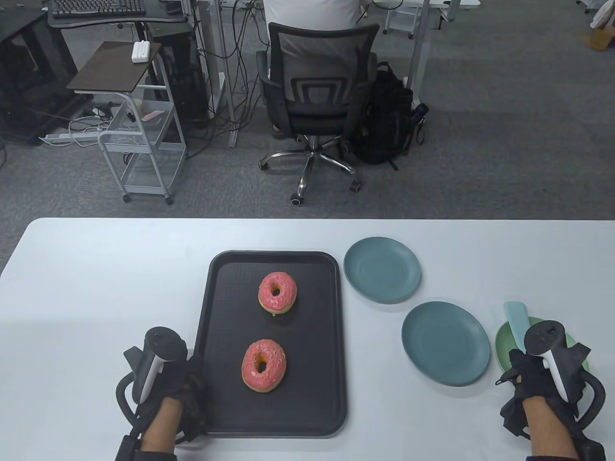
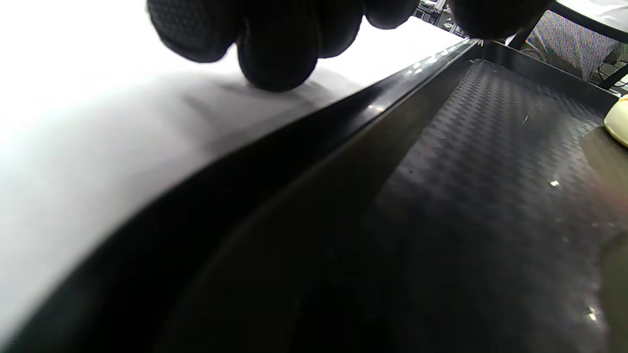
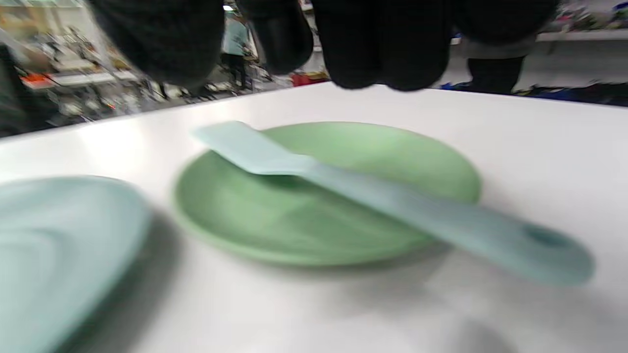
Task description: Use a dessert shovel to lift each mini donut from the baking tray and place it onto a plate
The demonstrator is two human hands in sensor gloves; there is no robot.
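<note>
Left hand point(image 2: 274, 44) beside tray point(image 2: 490, 162) | shovel point(image 3: 373, 196) across green plate point(image 3: 274, 220), seemingly unheld

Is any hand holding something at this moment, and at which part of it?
Nothing is held. The dessert shovel lies ungripped across the green plate; the left hand is beside the tray's edge.

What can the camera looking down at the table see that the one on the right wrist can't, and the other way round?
Only the table view shows the black baking tray, its two pink donuts, the left hand at the tray's left edge, and a far blue plate.

Only the right wrist view shows the shovel's handle end with its hole, and that the right hand's fingers hang above the shovel without holding it.

Both show the pale blue dessert shovel lying across the green plate, the nearer blue plate beside it, and the white table.
</note>
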